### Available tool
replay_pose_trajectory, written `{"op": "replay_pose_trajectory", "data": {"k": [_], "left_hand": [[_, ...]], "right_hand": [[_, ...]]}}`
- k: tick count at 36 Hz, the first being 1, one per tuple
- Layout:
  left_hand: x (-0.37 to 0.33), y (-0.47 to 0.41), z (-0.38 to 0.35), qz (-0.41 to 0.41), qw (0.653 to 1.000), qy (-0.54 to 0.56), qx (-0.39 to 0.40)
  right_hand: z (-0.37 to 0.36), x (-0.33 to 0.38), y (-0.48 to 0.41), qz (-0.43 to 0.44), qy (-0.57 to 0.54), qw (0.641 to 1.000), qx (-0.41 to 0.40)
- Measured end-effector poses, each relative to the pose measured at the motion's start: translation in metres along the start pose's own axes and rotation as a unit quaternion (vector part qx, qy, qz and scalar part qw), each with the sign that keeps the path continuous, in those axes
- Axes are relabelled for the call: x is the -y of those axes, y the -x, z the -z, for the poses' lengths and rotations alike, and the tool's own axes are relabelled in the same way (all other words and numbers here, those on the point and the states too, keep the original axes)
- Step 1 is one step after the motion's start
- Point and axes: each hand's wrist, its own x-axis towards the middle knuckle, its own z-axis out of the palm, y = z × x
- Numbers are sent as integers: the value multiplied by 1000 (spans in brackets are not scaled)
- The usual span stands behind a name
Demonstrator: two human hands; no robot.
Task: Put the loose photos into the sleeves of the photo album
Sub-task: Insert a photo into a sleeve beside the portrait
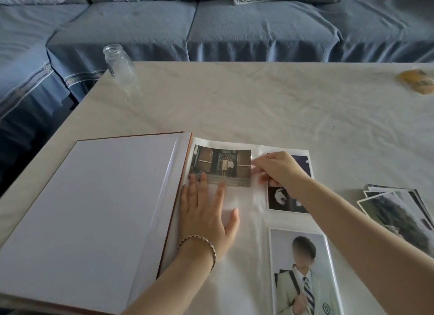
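Head view is showing the photo album (131,197) lying open on the table (258,103), with its left page blank. On the right page, three prints are sitting in place: a brown street photo (220,164) at upper left, a dark photo (288,199) at upper right, and a portrait photo (303,267) at lower right.

The left hand (206,213) is pressing flat on the page with its fingers spread, and the fingertips are touching the lower edge of the brown street photo. The right hand (279,171) is pinching the sleeve (237,197) at its opening beside that photo's right edge. Whether the print is also between the fingers cannot be told.

Judgement: the brown street photo is being seated and is probably not yet settled. The loose photos (397,211) are lying fanned on the table near the album's right edge, so a good part of the task appears to be outstanding.
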Motion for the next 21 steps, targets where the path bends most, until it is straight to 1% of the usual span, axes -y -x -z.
{"op": "replay_pose_trajectory", "data": {"k": [5, 9, 15, 21], "left_hand": [[0, 0, -1, -3, 1000, -8, -5], [1, 1, -2, -7, 1000, -13, -10], [1, 1, -5, -11, 1000, -9, -23], [2, 1, -4, -25, 999, -9, -24]], "right_hand": [[-15, -9, 9, 81, 70, 988, -109], [-27, -11, 14, 110, 121, 973, -165], [-38, -17, 17, 132, 165, 956, -205], [-34, -22, 17, 150, 142, 958, -197]]}}
